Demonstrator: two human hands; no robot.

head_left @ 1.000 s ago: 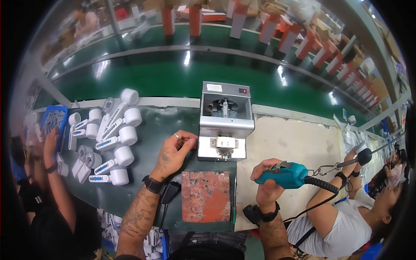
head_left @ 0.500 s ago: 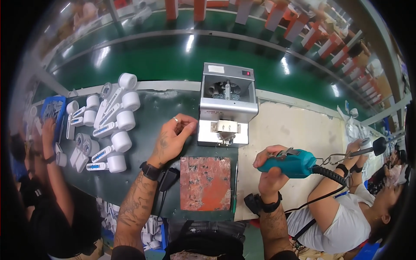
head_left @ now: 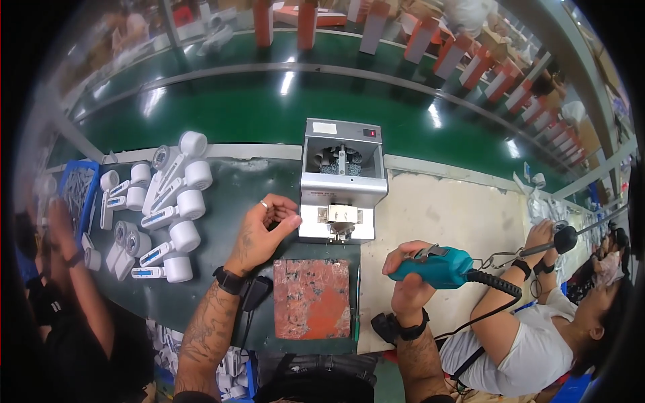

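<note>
My left hand [head_left: 263, 232] hovers at the left side of a silver screw feeder [head_left: 346, 189], thumb apart from the bent fingers and nothing seen between them. A ring and a black wristband show on that arm. In my right hand [head_left: 410, 290] lies a teal electric screwdriver [head_left: 440, 267], held sideways over the pale right part of the bench. Its coiled black cord [head_left: 500, 282] runs off to the right, and a metal spring hook links it to a hanging rod. Loose screws [head_left: 341, 168] lie in the feeder's top bin.
A worn reddish square mat [head_left: 312, 299] lies before me, with a thin green-handled tool [head_left: 357, 322] beside it. Several white round-headed handled devices [head_left: 178, 235] cover the left bench, near a blue tray [head_left: 84, 201]. People work at both sides. Beyond runs a green conveyor [head_left: 235, 111].
The whole view has shifted, so the bench sits slightly lower in it. My hands keep nearly the same places by the feeder. The left co-worker's hand has moved away from the blue tray.
</note>
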